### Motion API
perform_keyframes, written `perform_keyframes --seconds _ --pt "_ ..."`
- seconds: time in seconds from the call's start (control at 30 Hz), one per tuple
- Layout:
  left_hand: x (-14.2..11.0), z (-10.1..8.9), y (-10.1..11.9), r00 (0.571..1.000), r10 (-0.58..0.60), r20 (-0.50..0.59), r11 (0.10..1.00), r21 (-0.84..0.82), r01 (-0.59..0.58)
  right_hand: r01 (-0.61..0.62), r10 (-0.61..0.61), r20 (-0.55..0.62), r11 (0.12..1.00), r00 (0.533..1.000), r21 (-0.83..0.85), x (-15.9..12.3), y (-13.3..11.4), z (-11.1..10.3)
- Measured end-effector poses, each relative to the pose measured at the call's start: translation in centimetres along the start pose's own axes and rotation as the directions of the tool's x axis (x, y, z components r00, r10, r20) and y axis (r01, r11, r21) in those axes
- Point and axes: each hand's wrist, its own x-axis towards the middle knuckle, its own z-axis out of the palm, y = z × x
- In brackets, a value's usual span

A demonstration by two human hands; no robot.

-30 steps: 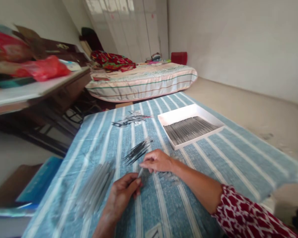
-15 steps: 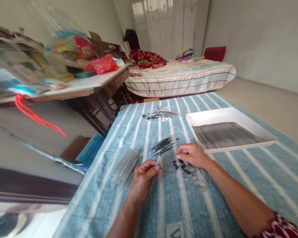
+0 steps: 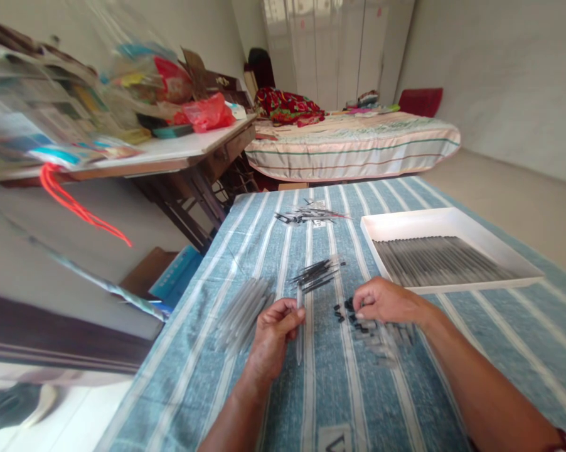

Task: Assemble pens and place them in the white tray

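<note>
A slim translucent pen barrel (image 3: 299,353) stands nearly upright between the thumb and fingers of my left hand (image 3: 277,329). My right hand (image 3: 387,301) reaches down with its fingers pinched together at a scatter of small black pen parts (image 3: 340,312); its fingertips hide whatever is between them. Clear grey caps (image 3: 381,346) lie just below that hand, blurred. To the left of my left hand rests a pile of translucent grey barrels (image 3: 246,314). Thin black refills (image 3: 315,275) lie in a bunch beyond the held barrel.
A shallow white box (image 3: 412,221) at the right holds a row of dark-grey pens (image 3: 440,260). More dark thin pieces (image 3: 306,216) lie at the far end of the striped tablecloth (image 3: 208,376). A cluttered desk (image 3: 170,156) stands left, a bed (image 3: 353,147) beyond.
My right hand has left the barrel, which it was touching, and moved right to the small black parts. The left hand keeps the barrel, now more upright. The view has swung left.
</note>
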Motion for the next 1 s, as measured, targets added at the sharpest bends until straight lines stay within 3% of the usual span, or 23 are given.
perform_keyframes --seconds 0.2,0.47,1.0 --pt "-0.1 0.4 0.0 0.997 -0.031 0.066 0.998 -0.046 0.035 -0.076 0.085 0.068 0.988 0.994 -0.132 -0.6 0.2 -0.4" --pt "-0.1 0.5 0.2 0.996 -0.035 0.077 0.999 -0.033 0.038 0.000 0.013 0.035 0.938 0.999 -0.346 -0.9 -0.9 -0.2" --pt "0.1 0.2 -0.2 0.995 -0.054 0.079 0.999 0.000 0.054 -0.021 0.051 0.053 0.886 0.997 -0.463 -1.0 -1.2 0.0"
